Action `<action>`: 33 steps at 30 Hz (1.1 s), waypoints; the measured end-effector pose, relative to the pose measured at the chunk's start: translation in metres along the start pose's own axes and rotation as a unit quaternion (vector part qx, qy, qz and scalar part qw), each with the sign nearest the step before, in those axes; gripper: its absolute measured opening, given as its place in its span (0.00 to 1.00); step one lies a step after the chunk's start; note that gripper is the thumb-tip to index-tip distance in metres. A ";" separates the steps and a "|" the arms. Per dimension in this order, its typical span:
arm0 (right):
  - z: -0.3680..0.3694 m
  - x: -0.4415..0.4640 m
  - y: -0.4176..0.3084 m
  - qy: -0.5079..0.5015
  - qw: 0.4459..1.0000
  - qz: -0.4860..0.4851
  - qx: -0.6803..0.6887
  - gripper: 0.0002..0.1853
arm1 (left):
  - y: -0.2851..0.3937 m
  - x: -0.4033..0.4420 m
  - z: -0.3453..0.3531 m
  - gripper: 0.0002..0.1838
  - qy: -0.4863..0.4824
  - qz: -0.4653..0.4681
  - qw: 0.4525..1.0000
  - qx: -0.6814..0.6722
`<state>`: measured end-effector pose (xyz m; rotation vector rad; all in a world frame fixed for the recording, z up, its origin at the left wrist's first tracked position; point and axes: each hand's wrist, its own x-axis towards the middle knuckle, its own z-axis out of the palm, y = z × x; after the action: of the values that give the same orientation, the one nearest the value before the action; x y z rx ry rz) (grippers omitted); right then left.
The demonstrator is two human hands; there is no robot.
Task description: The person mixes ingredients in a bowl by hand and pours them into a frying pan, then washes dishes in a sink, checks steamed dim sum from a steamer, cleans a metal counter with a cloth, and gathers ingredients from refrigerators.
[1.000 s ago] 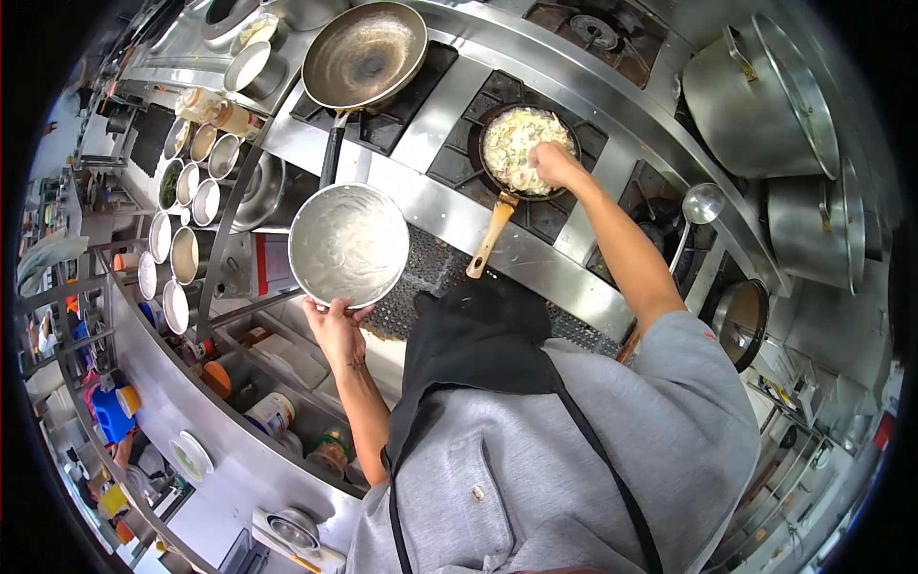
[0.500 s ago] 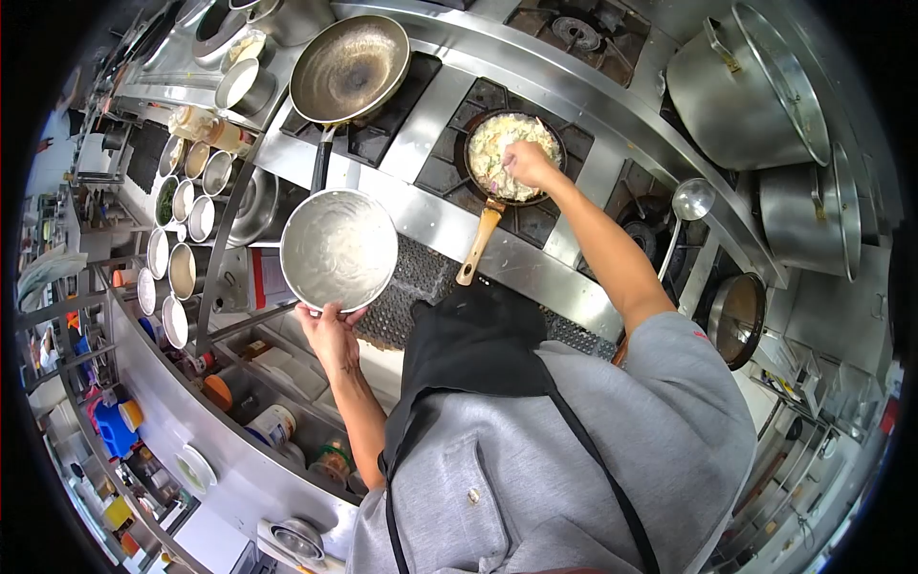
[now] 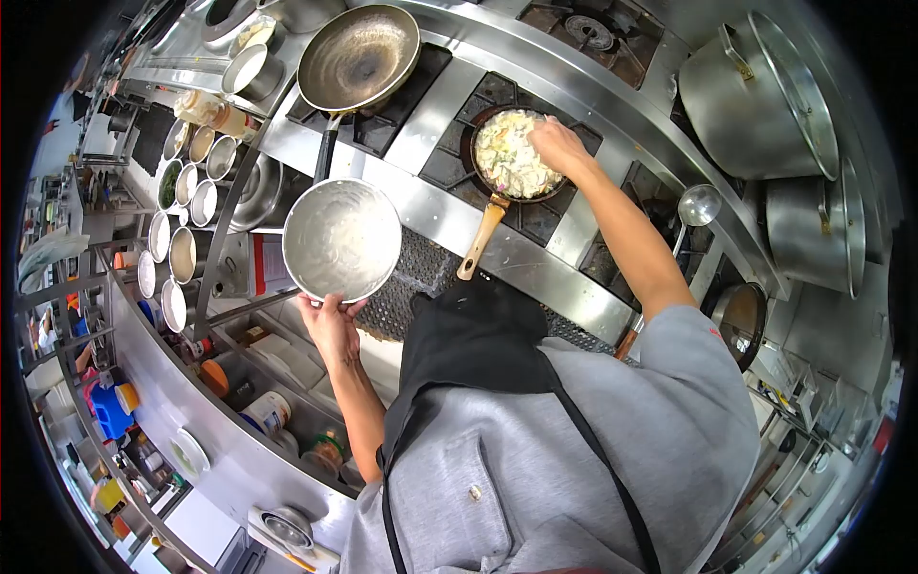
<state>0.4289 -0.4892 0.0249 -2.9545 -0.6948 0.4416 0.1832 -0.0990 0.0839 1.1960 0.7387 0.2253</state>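
Observation:
My left hand (image 3: 331, 323) grips the near rim of a metal mixing bowl (image 3: 342, 239), thumb on the inside wall. The bowl is tipped towards me, and a thin whitish residue coats its inside. On the stove, a small frying pan (image 3: 470, 153) with a wooden handle (image 3: 483, 237) is full of a chunky pale mixture (image 3: 512, 158) with yellow and pinkish bits. My right hand (image 3: 557, 145) is at the pan's right edge, fingers curled together at the mixture. Whatever is between those fingers, if anything, is hidden.
A large empty frying pan (image 3: 359, 59) rests on the burner to the left. Several small metal containers (image 3: 182, 253) stand at far left. A ladle (image 3: 699, 205) lies on the right, near big stockpots (image 3: 755, 105). Below the left counter are shelves with tubs (image 3: 268, 411).
My right hand has moved from over the middle of the mixture to the pan's right edge. The mixture looks more gathered and evenly spread. My left hand still holds the bowl.

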 end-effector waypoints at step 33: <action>0.025 -0.007 -0.025 0.080 0.970 0.142 0.183 0.12 | -0.014 -0.042 -0.057 0.19 -0.069 -0.015 0.997 0.020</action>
<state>0.4051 -0.4700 0.0065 -2.6980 -0.1488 0.3029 0.1134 -0.0831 0.0786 1.2256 0.6420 0.1029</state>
